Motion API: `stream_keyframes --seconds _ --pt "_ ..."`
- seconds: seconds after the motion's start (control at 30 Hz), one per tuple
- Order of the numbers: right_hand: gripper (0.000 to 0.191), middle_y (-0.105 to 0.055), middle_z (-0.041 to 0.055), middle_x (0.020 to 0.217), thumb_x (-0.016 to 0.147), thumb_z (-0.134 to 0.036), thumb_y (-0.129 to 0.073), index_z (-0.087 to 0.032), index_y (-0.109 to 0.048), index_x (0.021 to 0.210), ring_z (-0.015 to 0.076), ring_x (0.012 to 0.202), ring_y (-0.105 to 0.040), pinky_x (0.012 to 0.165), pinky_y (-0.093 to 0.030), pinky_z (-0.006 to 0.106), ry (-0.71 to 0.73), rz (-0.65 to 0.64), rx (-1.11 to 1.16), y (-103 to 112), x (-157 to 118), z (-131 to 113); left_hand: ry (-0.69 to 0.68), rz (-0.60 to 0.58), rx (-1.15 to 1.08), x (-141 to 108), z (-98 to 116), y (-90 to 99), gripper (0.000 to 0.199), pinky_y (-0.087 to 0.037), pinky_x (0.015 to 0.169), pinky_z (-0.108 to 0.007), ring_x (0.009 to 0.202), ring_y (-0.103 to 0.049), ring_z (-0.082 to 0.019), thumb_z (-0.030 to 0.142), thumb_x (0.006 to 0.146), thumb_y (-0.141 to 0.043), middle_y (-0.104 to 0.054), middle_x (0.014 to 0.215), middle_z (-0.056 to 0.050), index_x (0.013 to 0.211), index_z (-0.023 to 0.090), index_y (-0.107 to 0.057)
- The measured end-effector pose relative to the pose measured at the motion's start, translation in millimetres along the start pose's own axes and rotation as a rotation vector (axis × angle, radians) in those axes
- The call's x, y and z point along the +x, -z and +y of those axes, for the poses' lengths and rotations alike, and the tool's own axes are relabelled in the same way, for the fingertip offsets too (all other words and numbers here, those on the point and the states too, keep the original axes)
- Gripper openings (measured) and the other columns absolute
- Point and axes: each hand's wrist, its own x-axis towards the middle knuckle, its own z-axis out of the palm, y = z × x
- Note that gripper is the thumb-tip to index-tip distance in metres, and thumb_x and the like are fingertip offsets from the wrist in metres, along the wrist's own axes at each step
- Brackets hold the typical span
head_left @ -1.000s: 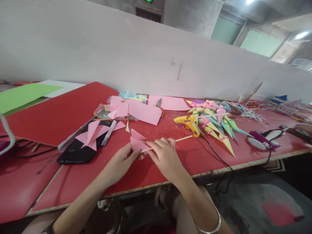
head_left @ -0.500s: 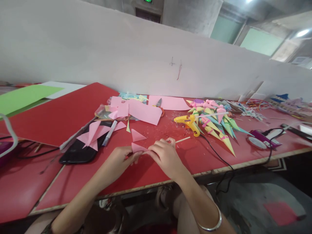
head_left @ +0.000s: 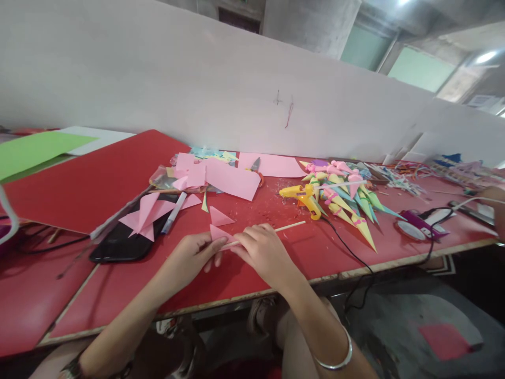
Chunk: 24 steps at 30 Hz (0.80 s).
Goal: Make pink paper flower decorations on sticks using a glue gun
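Note:
My left hand (head_left: 193, 256) pinches a small pink paper piece (head_left: 216, 233) between thumb and fingers, just above the table. My right hand (head_left: 265, 255) is closed around a thin pale wooden stick (head_left: 292, 226). The stick's left end lies against the paper at my left fingertips, and its other end sticks out to the right beyond my knuckles. Right behind the held paper, a loose pink triangle (head_left: 221, 216) lies flat on the table. My right fingers hide the middle of the stick.
A yellow glue gun (head_left: 302, 196) rests beside a pile of paper cones (head_left: 351, 200). Scissors (head_left: 256, 164) and pink sheets (head_left: 232, 179) lie behind. At left are a black phone (head_left: 118, 245), pink cutouts (head_left: 144, 216) and a marker (head_left: 173, 213). Another person's arm (head_left: 495, 208) shows at right.
My hands have shifted a little, and the stick now shows across the pink paper between them. Another person's arm has appeared at the right edge. The view has shifted slightly.

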Motion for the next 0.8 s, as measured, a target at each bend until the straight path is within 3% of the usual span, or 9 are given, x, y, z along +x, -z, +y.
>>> stream_keyframes --seconds 0.37,0.7,0.8 --pt "0.029 -0.065 0.001 0.07 0.093 -0.036 -0.049 -0.017 -0.066 0.08 0.0143 0.07 -0.056 0.066 -0.029 0.028 0.045 0.023 -0.002 4 -1 7 0.009 -0.043 -0.067 -4 -1 0.7 0.051 -0.038 0.05 -0.021 0.04 -0.051 -0.011 0.05 0.085 -0.037 -0.052 0.037 0.004 0.052 0.019 -0.058" --pt "0.031 -0.065 0.0007 0.069 0.093 -0.034 -0.047 -0.017 -0.065 0.075 0.0126 0.069 -0.055 0.065 -0.029 0.026 0.037 -0.04 0.051 8 -2 12 -0.125 -0.067 0.003 -5 -4 -2.9 0.05 -0.043 0.057 -0.02 0.047 -0.059 -0.012 0.041 0.09 -0.032 -0.061 0.046 0.002 0.056 0.019 -0.061" --pt "0.029 -0.064 0.0005 0.07 0.094 -0.032 -0.047 -0.017 -0.065 0.076 0.0121 0.069 -0.055 0.064 -0.031 0.025 0.025 -0.049 0.078 11 -2 14 -0.22 -0.04 0.068 -3 -6 -3.3 0.036 -0.043 0.057 -0.021 0.054 -0.061 -0.014 0.041 0.086 -0.043 -0.068 0.059 0.001 0.067 0.019 -0.065"
